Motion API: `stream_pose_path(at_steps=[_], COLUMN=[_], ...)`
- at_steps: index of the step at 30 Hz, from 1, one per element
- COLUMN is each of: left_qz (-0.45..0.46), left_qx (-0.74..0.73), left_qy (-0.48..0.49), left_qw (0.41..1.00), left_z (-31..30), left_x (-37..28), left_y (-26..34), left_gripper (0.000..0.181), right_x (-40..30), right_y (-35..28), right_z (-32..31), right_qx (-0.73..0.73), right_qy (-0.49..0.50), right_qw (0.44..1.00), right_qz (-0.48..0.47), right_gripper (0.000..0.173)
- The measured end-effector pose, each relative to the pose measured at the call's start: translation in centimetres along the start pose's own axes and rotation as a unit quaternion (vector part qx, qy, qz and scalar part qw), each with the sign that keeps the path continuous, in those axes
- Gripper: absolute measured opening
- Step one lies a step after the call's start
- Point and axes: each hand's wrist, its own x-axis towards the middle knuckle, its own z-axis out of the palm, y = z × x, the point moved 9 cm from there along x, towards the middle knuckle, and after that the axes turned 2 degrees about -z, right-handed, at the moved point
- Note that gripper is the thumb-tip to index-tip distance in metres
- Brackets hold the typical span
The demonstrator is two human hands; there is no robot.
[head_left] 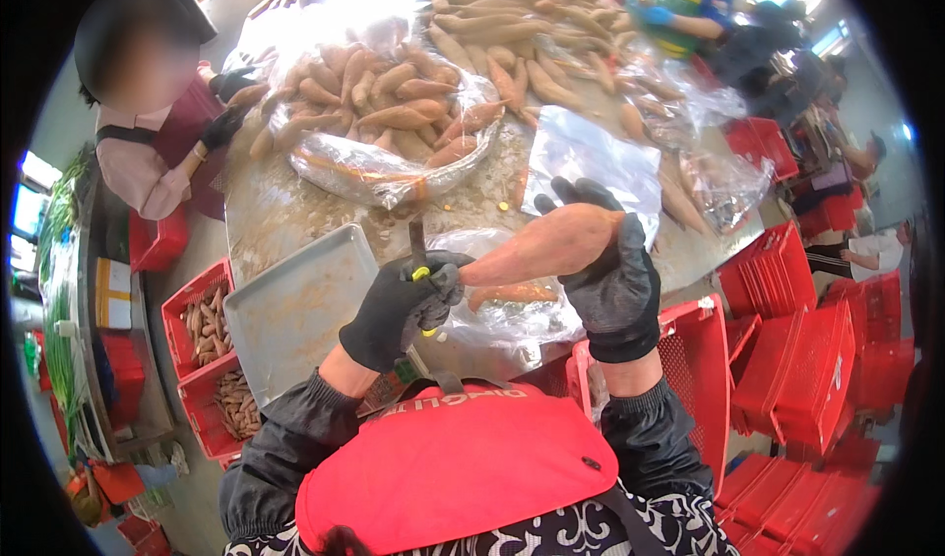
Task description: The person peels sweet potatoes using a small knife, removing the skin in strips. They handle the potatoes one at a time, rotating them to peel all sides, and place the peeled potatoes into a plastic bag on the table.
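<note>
A large reddish sweet potato (546, 246) lies across my right hand (616, 290), its thick end in the gloved palm between thumb and fingers. My left hand (402, 301), in a black work glove, grips a small knife (418, 240). The knife's dark blade points away from me, and yellow parts of its handle show at the fist. The thin end of the sweet potato meets the fingers of my left hand. Under the sweet potato, a clear plastic bag (509, 327) lies on the table with orange pieces in it. Behind my right hand is a white plastic sheet (583, 150).
An open bag of sweet potatoes (391, 106) stands on the worktable (258, 194), with a larger heap (517, 10) behind. A grey tray (303, 290) is at left. Red crates (805, 371) stack at right. A co-worker (162, 150) handles sweet potatoes at left; another person (683, 10) stands opposite.
</note>
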Motion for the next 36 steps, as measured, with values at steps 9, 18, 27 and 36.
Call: stream_pose_path(at_steps=[9,18,27,36], left_qz=[0.052,0.149,0.122,0.263], left_qx=[0.032,0.051,0.119,0.391], left_qy=[-0.009,0.017,-0.072,0.097], left_qw=[0.998,0.987,0.983,0.877], left_z=[1.3,0.6,1.8,0.3], left_x=[-3.0,-5.1,-5.3,-2.7], left_y=[0.3,2.6,3.4,4.5], left_gripper=[0.039,0.026,0.026,0.037], right_x=[-5.7,-9.1,-10.2,-5.5], right_y=[-1.3,-0.9,3.0,3.5], right_z=[1.3,0.7,0.1,1.3], right_qx=[-0.114,-0.169,-0.327,-0.547], right_qy=[0.01,0.078,-0.139,-0.141], right_qw=[0.992,0.982,0.889,0.8], right_qz=[-0.059,0.01,0.289,0.202], right_gripper=[0.059,0.064,0.053,0.054])
